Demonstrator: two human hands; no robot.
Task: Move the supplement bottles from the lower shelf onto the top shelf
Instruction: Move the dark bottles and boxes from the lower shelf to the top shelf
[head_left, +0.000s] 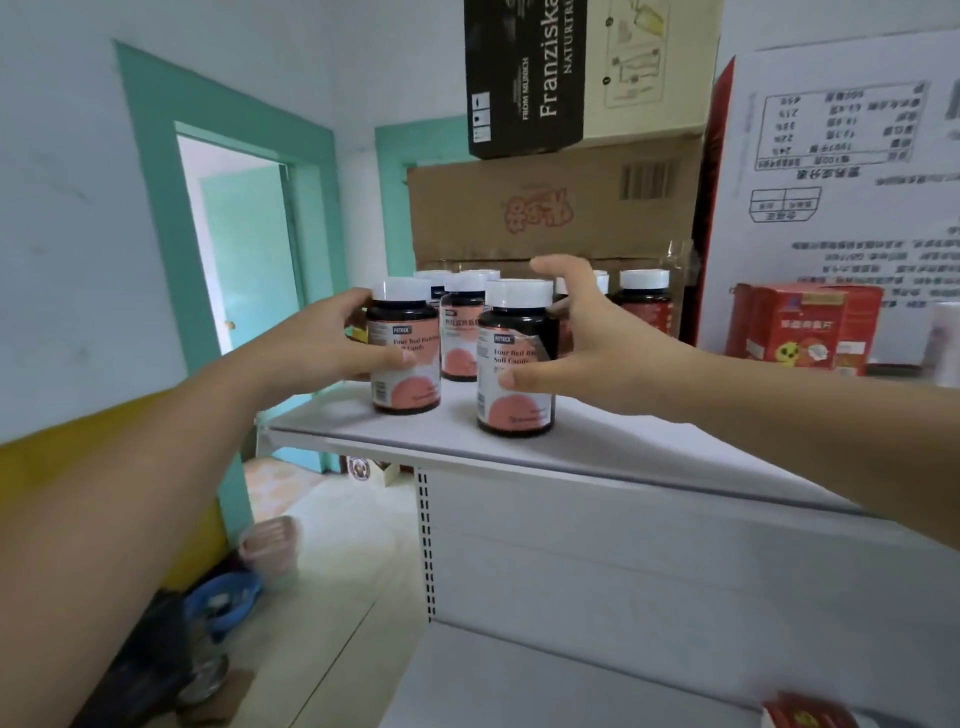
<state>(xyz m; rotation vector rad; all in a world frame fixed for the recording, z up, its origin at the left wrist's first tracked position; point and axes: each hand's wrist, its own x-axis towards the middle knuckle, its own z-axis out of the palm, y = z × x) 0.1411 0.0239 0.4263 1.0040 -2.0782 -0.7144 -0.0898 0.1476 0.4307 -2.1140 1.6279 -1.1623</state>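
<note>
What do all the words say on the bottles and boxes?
"PIETRICK", "Four Red...", "Soft Cand...": left bottle, partly hidden by the left hand.
"PIETRICK", "Four Red Ric...", "Soft Candy": front bottle, thumb of the right hand covers part.
"Franziska", "NATURTR...", "FROM MUNICH": black box.
Brown box: red logo, unreadable.
White box: upside-down print, too blurred.
Red box: too blurred.
</note>
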